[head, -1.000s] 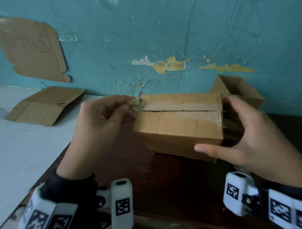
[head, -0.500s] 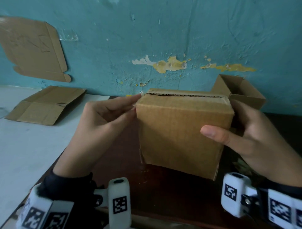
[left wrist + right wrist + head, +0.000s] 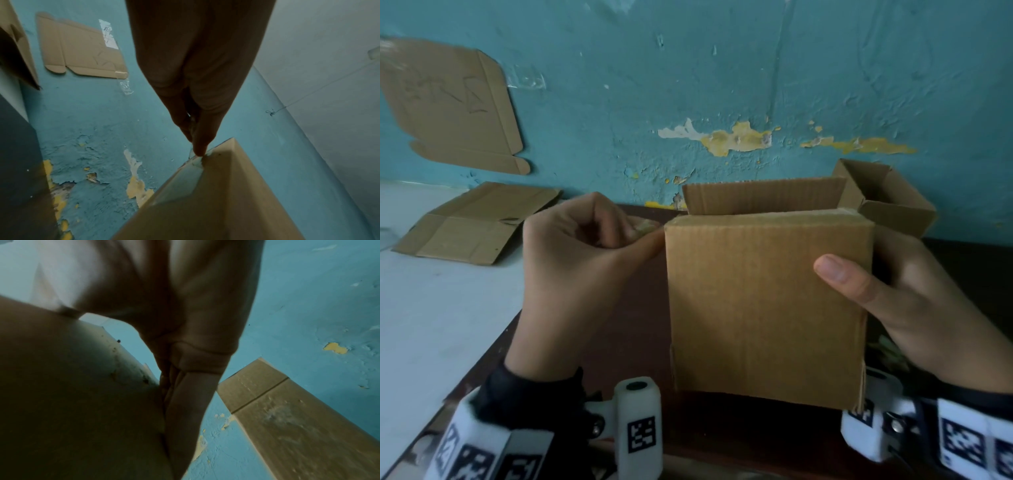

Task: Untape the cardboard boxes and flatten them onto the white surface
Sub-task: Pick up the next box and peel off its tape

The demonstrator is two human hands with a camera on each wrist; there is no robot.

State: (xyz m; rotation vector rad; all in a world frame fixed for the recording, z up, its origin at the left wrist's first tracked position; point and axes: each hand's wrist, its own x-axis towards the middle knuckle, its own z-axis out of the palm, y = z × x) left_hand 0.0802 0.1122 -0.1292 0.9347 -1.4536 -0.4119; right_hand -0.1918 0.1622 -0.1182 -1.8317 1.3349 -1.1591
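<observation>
Peeling teal wall (image 3: 722, 68) behind a white surface (image 3: 431, 308) bearing flattened cardboard (image 3: 472, 222). Cardboard box (image 3: 767, 308) upright over dark surface (image 3: 619, 325), back flap raised; inside hidden. Left hand (image 3: 578, 260) fingers (image 3: 197, 146) pinching tape (image 3: 643, 226) at its corner; right hand (image 3: 900, 301) gripping its right side

The right hand (image 3: 914, 308) shows only its thumb on the near face of the cardboard box (image 3: 767, 308); the fingers are hidden behind the box's right side. The box interior and base cannot be seen. The tape (image 3: 645, 226) pinched by the left hand (image 3: 585, 260) is blurred (its length cannot be told). The second box (image 3: 890, 202) is partly hidden behind the first. The right wrist view is smeared across the palm (image 3: 144, 288)
</observation>
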